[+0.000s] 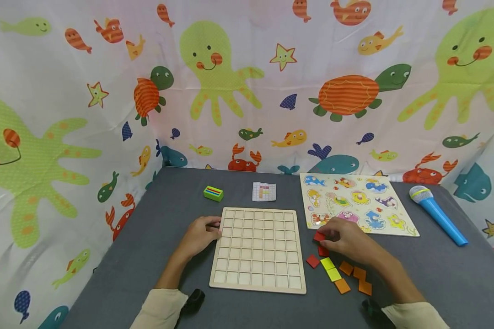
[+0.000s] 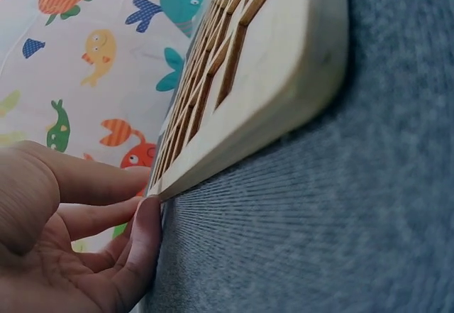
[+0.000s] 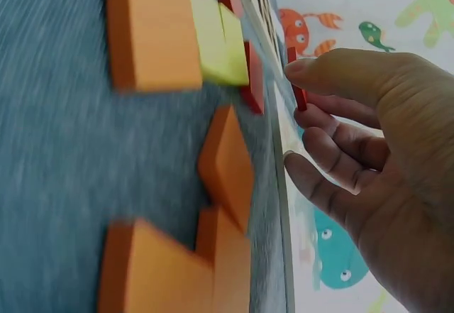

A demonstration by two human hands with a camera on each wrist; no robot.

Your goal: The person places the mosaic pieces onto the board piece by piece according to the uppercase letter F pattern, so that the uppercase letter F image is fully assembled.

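A pale wooden grid board [image 1: 258,289] lies on the table with its square cells bare. At its left edge my left hand [image 1: 201,236] holds the frame between thumb and fingers; the left wrist view shows the fingertips [image 2: 147,210] right at the rim. My right hand [image 1: 347,240] pinches a red square tile [image 3: 296,80] between thumb and fingers, above the table right of the board. Below that hand lie two more red tiles [image 1: 313,261], two yellow tiles [image 1: 334,274] and several orange tiles [image 1: 342,286].
A small pattern card [image 1: 264,192] and a green block with coloured stripes [image 1: 213,193] lie beyond the board. At the back right sit a sea-animal puzzle [image 1: 399,230] and a blue toy microphone [image 1: 442,219]. A printed curtain [image 1: 247,55] borders the grey table [image 1: 140,256].
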